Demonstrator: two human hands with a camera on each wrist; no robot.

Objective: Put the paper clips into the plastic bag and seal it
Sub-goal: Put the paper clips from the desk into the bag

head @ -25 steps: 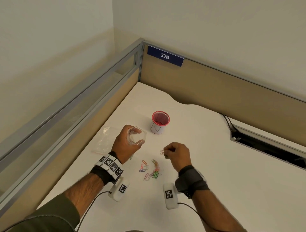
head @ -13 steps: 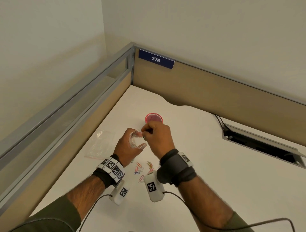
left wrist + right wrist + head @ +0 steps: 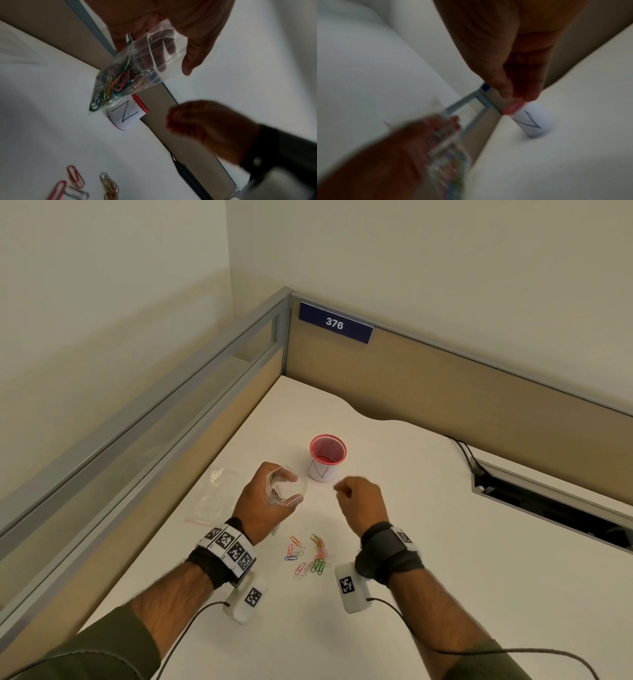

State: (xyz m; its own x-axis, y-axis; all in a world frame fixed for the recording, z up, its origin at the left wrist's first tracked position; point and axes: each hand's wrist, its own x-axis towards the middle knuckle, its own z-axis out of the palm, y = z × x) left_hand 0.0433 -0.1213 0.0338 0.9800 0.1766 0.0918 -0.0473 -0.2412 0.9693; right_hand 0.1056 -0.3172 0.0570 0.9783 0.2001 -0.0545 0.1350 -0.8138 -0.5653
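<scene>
My left hand [image 3: 287,490] holds a clear plastic bag [image 3: 301,489] above the white desk, its mouth gaping towards the right. The left wrist view shows several coloured paper clips [image 3: 118,82] bunched in the bag's lower corner [image 3: 154,58]. Just right of the bag's mouth, my right hand [image 3: 340,490] hovers with curled fingers; no clip shows between its thumb and fingertips [image 3: 506,92]. Several loose paper clips [image 3: 310,556] lie on the desk between my wrists, also seen as red and grey clips [image 3: 75,177] from the left wrist.
A red-rimmed white cup [image 3: 327,458] marked with a letter stands just behind my hands. A second clear bag [image 3: 212,498] lies flat by the left partition. A cable slot [image 3: 548,508] opens in the desk at the right.
My right hand lifted a clip from the desk to the bag's mouth, then drew back to the right. The left hand kept holding the bag in place.
</scene>
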